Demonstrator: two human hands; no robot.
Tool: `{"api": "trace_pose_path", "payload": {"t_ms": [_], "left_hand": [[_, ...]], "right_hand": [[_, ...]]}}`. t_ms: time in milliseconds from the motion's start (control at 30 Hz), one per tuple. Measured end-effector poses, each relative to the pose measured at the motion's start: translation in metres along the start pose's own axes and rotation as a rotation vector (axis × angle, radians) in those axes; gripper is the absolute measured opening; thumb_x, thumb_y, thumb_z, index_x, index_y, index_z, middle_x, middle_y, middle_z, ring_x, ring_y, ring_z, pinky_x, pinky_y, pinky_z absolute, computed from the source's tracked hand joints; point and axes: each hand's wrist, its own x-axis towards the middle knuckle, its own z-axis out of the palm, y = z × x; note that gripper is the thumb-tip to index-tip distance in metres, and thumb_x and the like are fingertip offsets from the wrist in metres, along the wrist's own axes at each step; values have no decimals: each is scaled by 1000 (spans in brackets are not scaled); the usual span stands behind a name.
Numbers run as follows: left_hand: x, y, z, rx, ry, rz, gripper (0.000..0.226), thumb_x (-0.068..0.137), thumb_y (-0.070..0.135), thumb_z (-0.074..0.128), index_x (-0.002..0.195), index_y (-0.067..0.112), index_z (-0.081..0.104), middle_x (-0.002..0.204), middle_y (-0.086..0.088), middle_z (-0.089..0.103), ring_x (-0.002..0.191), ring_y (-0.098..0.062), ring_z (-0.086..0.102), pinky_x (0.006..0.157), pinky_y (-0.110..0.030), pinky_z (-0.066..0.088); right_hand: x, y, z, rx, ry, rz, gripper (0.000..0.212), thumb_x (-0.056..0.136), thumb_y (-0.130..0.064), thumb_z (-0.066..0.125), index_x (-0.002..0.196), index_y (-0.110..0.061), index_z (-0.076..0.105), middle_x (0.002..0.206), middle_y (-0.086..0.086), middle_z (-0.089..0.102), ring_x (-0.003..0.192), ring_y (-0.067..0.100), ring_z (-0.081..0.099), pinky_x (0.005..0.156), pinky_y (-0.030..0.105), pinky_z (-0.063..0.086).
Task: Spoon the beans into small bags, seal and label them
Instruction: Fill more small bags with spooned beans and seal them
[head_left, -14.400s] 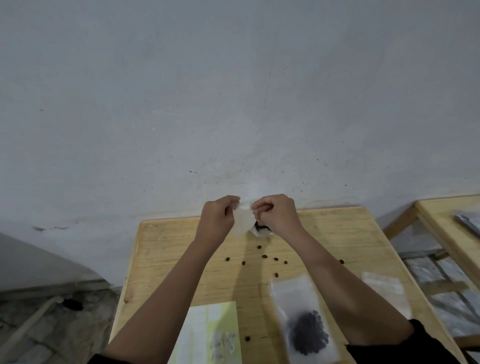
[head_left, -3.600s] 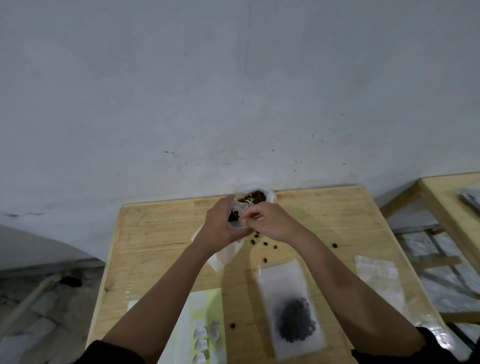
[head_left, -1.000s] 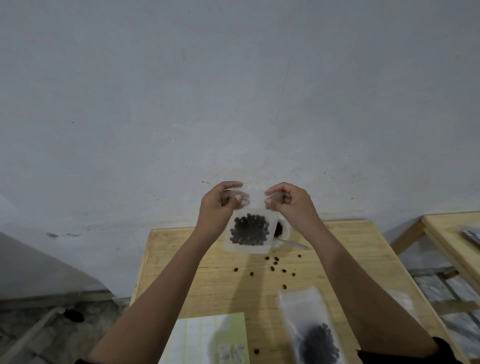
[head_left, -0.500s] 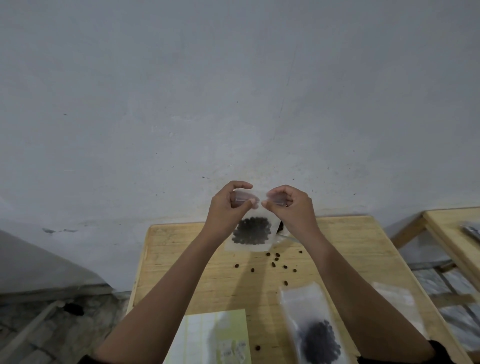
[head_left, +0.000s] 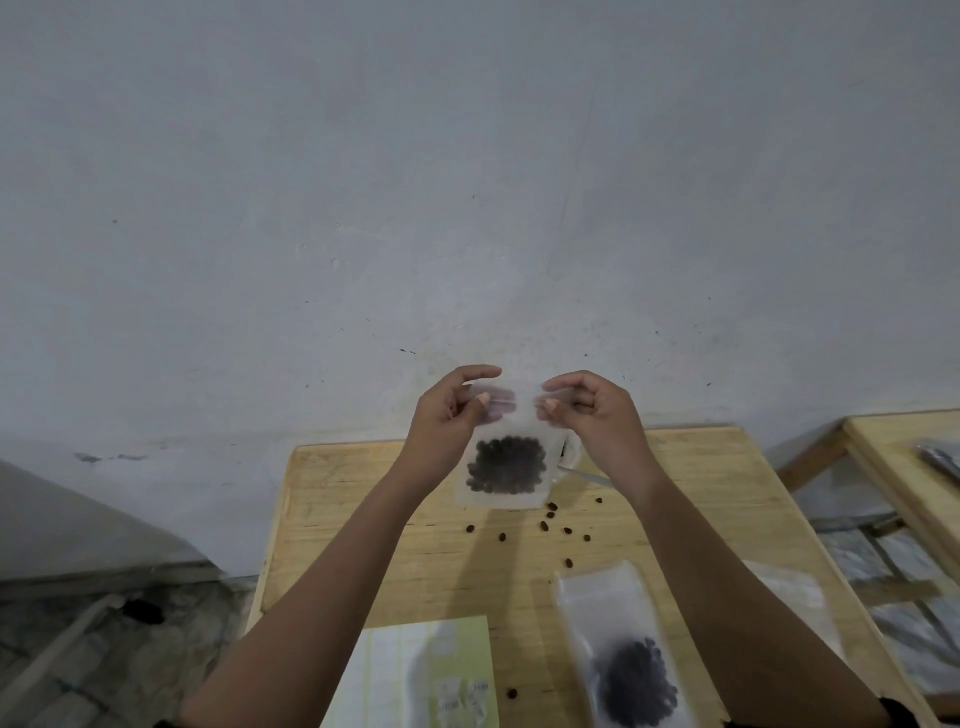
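Bag (head_left: 506, 470) aloft over scattered beans (head_left: 546, 526) — second bag (head_left: 623, 649), label sheet (head_left: 421, 670) nearer.

Clear bag (head_left: 511, 423) aloft, upright, dark beans (head_left: 506, 466) pooled in its bottom. Second bag (head_left: 615, 623), filled, flat, near right. Loose beans (head_left: 546, 526) scattered between the two. Label sheet (head_left: 415, 670) flat, near left.

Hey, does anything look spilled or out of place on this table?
Yes: loose beans lie scattered on the wooden table below the held bag, and one more sits beside the label sheet. They belong in bags.
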Motion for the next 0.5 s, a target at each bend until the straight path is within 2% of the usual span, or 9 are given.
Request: {"api": "trace_pose_path", "payload": {"t_ms": [100,200,333,500], "left_hand": [[-3,-5,6,-8,28,-1,28,94,-5,46,113,10,59,96,-5,71,90,-12,69,78,-22,54],[-10,-8,15,-15,67,15,31,94,-1,49,121,12,55,98,-5,72,94,-15,69,81,-25,55],[-21,-12,28,74,47,-13,57,90,11,61,137,32,38,107,1,69,90,-21,69,79,-29,55],[-32,-13,69,86,54,-41,61,89,12,63,138,39,37,95,-1,67,72,-27,64,75,-49,54]], "right_hand": [[-3,3,0,57,20,12,14,82,2,64,88,-11,65,86,10,71,76,13,70,67,18,54],[-5,5,-7,115,62,31,16,82,0,65,92,-13,65,83,4,74,79,13,70,67,18,55],[-7,0,-25,304,143,80,24,84,1,64,104,-11,61,88,5,74,83,14,71,69,18,56],[-14,2,-52,304,253,32,31,86,-11,66,112,-17,50,94,3,72,87,14,70,78,22,53]]}}
